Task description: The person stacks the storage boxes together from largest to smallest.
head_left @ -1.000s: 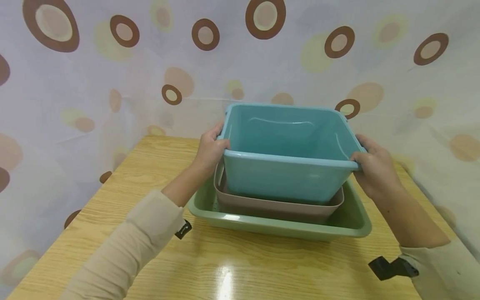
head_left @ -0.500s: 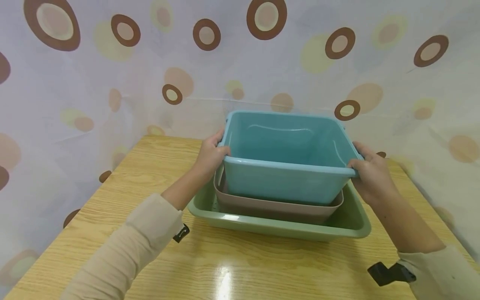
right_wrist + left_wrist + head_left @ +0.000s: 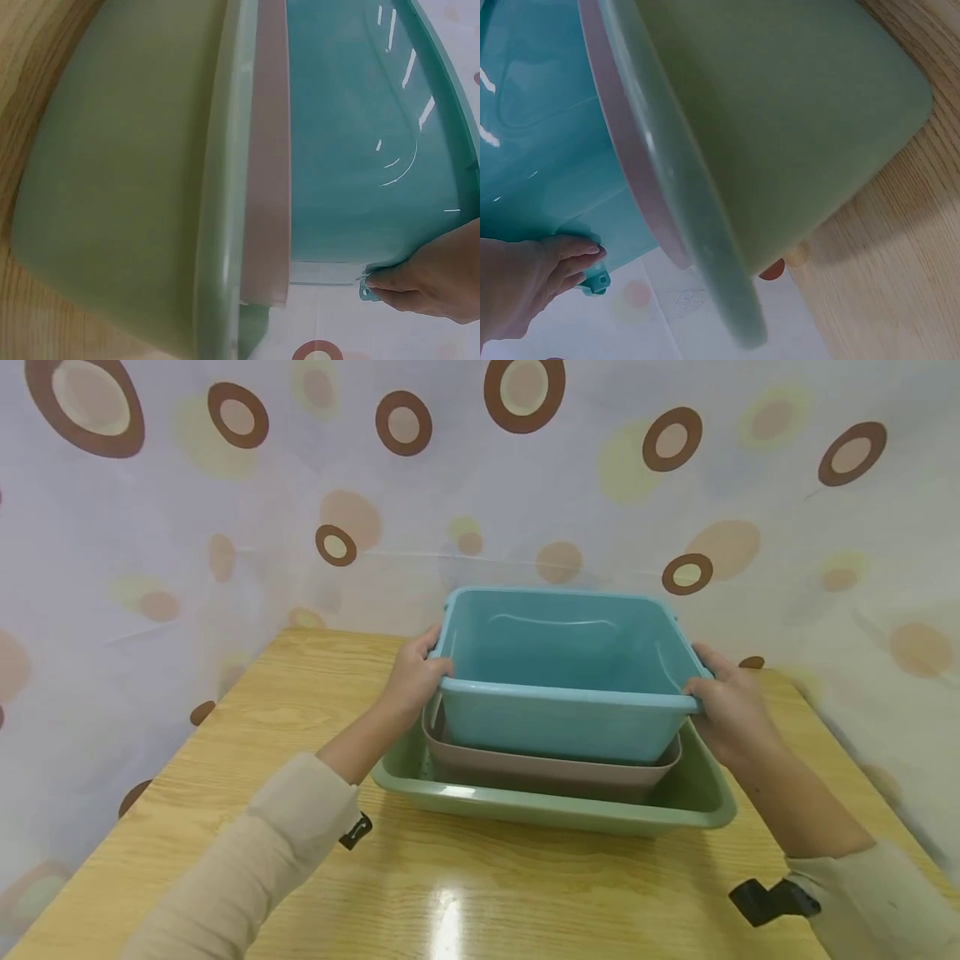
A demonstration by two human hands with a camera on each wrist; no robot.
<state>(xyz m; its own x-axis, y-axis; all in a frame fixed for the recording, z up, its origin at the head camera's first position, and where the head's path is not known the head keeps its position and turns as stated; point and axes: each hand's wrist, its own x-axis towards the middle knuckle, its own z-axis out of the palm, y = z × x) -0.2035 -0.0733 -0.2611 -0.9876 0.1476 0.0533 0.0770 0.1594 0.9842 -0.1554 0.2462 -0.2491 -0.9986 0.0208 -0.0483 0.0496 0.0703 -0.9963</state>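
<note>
A light blue plastic bin [image 3: 562,718] sits partly inside a brownish-pink bin [image 3: 540,770], which stands in a wide green basin [image 3: 555,814]. My left hand [image 3: 415,677] grips the blue bin's left rim, thumb over the near corner. On the opposite side my right hand [image 3: 731,706] holds the right rim the same way. In the left wrist view, the fingers [image 3: 574,251] wrap under the rim beside a small lug. The right wrist view shows the right hand [image 3: 439,277] at a matching lug. The blue bin's bottom is hidden within the brownish-pink one.
The stack stands on a wood-grain table [image 3: 360,893]. Behind it hangs a pale cloth [image 3: 450,485] printed with brown rings and spots. Black straps hang from both sleeves [image 3: 300,818].
The blue bin has come down a little deeper into the brownish-pink bin, with both hands lowering along with it. The whole view has shifted slightly.
</note>
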